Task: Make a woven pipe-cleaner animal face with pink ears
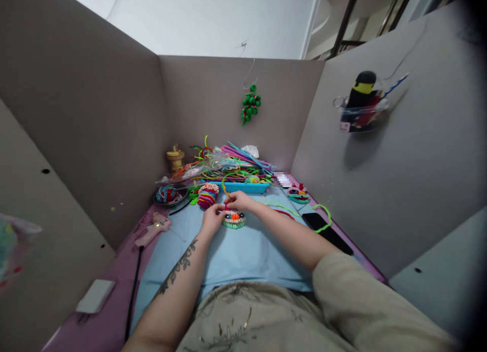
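A small pipe-cleaner face (234, 218), with a cream top, mint-green lower edge, dark eyes and an orange nose, lies on the blue sheet in front of me. My left hand (213, 219) is closed in a pinch at its upper left edge. Just above the face, my right hand (242, 202) pinches a thin pipe cleaner (224, 185), whose orange and yellow-green end rises past the fingers. Between both sets of fingertips a bit of red-pink shows; the fingers partly cover it. Behind the left hand sits a striped, multicoloured pipe-cleaner piece (208, 196).
A blue tray (243, 187) heaped with pipe cleaners stands at the back. On the left are a glue gun (154, 229), a dark bowl (170, 195) and a white box (96, 296). A black phone (327, 233) lies right, below another craft face (298, 195). Panels enclose three sides.
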`<state>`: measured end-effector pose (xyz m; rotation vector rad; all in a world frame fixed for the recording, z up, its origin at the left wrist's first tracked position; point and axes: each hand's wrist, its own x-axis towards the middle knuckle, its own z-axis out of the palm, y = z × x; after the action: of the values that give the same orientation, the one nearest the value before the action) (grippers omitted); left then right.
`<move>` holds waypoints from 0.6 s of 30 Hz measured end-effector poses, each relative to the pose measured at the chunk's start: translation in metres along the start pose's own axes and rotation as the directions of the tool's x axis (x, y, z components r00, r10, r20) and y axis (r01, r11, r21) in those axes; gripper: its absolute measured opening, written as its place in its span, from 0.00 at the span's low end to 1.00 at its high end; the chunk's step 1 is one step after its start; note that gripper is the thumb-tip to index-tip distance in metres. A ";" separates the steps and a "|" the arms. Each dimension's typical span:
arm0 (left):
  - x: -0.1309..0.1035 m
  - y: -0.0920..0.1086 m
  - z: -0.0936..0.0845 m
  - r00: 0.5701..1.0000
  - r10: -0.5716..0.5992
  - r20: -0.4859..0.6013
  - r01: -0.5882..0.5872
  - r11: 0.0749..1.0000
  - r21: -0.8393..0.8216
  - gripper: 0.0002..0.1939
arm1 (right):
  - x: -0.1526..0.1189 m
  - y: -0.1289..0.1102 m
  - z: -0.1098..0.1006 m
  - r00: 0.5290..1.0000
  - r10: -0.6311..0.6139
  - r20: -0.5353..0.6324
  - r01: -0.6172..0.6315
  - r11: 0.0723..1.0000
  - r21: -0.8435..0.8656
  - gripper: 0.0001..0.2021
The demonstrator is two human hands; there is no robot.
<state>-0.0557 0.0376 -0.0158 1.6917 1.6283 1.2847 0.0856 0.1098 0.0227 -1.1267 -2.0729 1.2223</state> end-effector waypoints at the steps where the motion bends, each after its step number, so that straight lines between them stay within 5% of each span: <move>1: 0.000 0.000 0.000 1.000 -0.001 -0.011 0.001 1.000 -0.007 0.07 | -0.001 0.000 0.000 1.000 -0.002 0.003 0.002 1.000 0.008 0.08; 9: 0.001 -0.005 0.003 0.999 -0.017 -0.027 0.015 0.997 -0.075 0.10 | -0.006 -0.006 0.001 1.000 0.000 0.014 0.000 1.000 0.008 0.07; 18: 0.004 -0.011 0.006 0.999 -0.037 0.008 0.038 0.989 -0.144 0.10 | 0.012 0.005 0.002 0.992 -0.052 -0.116 0.013 0.949 -0.315 0.08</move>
<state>-0.0566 0.0449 -0.0270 1.5699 1.5175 1.3445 0.0797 0.1202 0.0173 -1.2657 -2.2323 0.8015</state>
